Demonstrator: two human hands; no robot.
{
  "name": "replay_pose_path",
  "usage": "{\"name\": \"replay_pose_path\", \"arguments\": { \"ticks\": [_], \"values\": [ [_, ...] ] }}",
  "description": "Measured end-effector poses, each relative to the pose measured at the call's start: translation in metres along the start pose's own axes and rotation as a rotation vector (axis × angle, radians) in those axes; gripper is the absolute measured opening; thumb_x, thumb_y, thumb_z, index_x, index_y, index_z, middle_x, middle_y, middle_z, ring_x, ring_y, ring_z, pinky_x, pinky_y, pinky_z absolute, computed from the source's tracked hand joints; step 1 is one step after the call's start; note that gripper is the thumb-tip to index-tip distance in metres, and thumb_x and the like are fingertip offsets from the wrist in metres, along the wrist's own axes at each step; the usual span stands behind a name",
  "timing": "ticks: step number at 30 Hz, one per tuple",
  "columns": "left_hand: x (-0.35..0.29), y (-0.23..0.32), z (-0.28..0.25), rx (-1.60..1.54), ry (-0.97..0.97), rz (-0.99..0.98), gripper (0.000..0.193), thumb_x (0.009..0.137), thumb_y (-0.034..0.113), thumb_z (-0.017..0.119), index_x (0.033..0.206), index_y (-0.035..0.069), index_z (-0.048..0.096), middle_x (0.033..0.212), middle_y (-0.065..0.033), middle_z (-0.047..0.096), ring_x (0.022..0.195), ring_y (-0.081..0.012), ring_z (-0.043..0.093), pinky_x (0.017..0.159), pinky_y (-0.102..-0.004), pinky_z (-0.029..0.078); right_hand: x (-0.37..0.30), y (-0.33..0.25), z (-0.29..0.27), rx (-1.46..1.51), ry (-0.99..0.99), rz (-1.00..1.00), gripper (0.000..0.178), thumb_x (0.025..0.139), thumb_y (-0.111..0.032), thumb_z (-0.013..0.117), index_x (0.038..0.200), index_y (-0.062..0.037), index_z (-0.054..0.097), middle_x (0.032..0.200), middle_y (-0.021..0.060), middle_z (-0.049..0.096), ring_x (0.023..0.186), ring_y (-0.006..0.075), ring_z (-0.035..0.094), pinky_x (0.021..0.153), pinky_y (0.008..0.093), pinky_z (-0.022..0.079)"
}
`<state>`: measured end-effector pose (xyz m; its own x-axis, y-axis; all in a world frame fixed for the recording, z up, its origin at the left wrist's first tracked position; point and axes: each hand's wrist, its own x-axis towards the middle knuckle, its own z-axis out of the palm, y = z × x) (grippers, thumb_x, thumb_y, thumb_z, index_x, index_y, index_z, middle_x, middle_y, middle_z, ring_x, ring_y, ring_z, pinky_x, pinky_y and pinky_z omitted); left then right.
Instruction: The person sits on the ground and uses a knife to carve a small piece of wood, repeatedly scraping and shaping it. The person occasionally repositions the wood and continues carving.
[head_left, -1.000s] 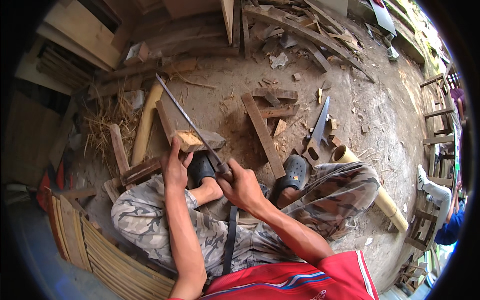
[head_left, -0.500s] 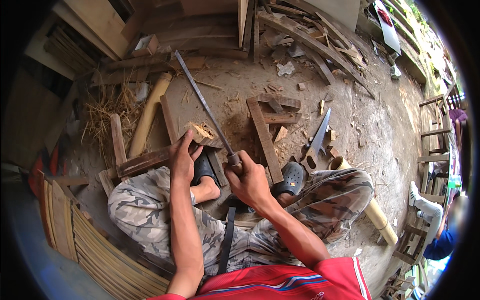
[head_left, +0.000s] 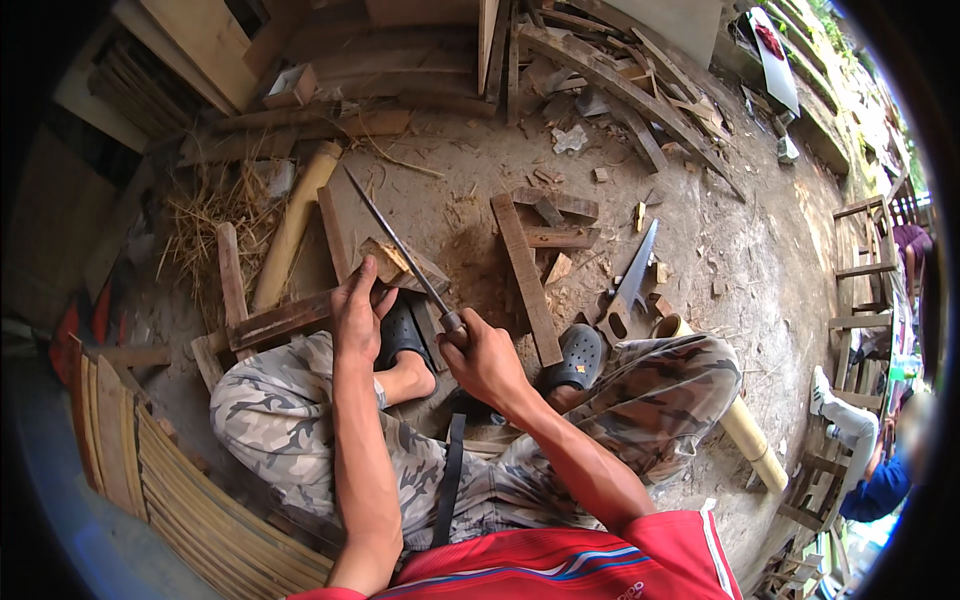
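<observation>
My left hand [head_left: 356, 305] grips a short wooden block [head_left: 420, 265] at its near left side, fingertips against it. Rough, pale cut wood shows on the block's upper face. My right hand [head_left: 487, 357] is wrapped round the handle of a long knife [head_left: 400, 240], whose thin blade points away to the upper left. The blade passes over the block; whether it touches the wood I cannot tell. Beneath my left hand, a wooden frame piece [head_left: 285, 319] with upright legs lies by my left knee.
Joined wooden pieces [head_left: 524, 270] lie ahead of my feet. A handsaw [head_left: 632, 280] rests beside my right shoe [head_left: 578, 358]. Bamboo poles [head_left: 300, 225] [head_left: 752, 440] lie on both sides, with straw [head_left: 215, 215] at left. Scrap planks [head_left: 620, 85] are piled behind. Another person [head_left: 880, 485] sits far right.
The knife's blade has turned to show a thinner profile, and its tip has come lower and nearer. The block has tilted, showing more of its side. Both hands still hold on.
</observation>
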<state>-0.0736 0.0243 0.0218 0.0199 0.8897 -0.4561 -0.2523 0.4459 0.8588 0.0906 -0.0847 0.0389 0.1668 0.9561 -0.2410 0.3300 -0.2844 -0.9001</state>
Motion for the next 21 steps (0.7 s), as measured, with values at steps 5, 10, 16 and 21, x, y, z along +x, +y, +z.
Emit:
{"name": "replay_pose_path", "arguments": {
  "ticks": [5, 10, 16, 21],
  "values": [
    [-0.001, -0.002, 0.005, -0.010, 0.007, 0.047, 0.039, 0.094, 0.042, 0.071, 0.116, 0.009, 0.070, 0.107, 0.0030, 0.070, 0.095, -0.0075, 0.066, 0.082, -0.0264, 0.054, 0.000, -0.003, 0.004, 0.029, 0.006, 0.011, 0.025, 0.086, -0.019, 0.065, 0.093, 0.0004, 0.051, 0.076, 0.0316, 0.063, 0.081, 0.0525, 0.062, 0.069, 0.0562, 0.049],
    [-0.002, 0.004, 0.007, -0.029, -0.002, 0.036, 0.037, 0.095, 0.039, 0.071, 0.116, 0.009, 0.070, 0.109, 0.0011, 0.070, 0.097, -0.0076, 0.066, 0.080, -0.0255, 0.056, 0.000, 0.002, 0.007, 0.096, 0.034, 0.017, 0.025, 0.087, -0.019, 0.067, 0.092, 0.0007, 0.051, 0.074, 0.0298, 0.062, 0.078, 0.0515, 0.061, 0.066, 0.0521, 0.048],
    [-0.003, 0.003, 0.000, -0.016, -0.007, 0.027, 0.037, 0.094, 0.040, 0.071, 0.117, 0.011, 0.069, 0.109, 0.0030, 0.070, 0.099, -0.0086, 0.065, 0.082, -0.0265, 0.054, 0.002, 0.007, 0.007, 0.063, 0.020, 0.027, 0.023, 0.088, -0.016, 0.068, 0.090, 0.0009, 0.053, 0.071, 0.0256, 0.062, 0.071, 0.0487, 0.061, 0.061, 0.0446, 0.048],
    [0.005, -0.006, -0.003, -0.010, 0.025, 0.044, 0.040, 0.096, 0.038, 0.069, 0.120, 0.007, 0.066, 0.113, -0.0010, 0.070, 0.101, -0.0105, 0.067, 0.079, -0.0252, 0.057, 0.001, 0.002, 0.007, 0.136, -0.011, -0.009, 0.023, 0.086, -0.017, 0.064, 0.098, 0.0006, 0.056, 0.080, 0.0304, 0.065, 0.085, 0.0510, 0.063, 0.072, 0.0535, 0.051]
  ]
}}
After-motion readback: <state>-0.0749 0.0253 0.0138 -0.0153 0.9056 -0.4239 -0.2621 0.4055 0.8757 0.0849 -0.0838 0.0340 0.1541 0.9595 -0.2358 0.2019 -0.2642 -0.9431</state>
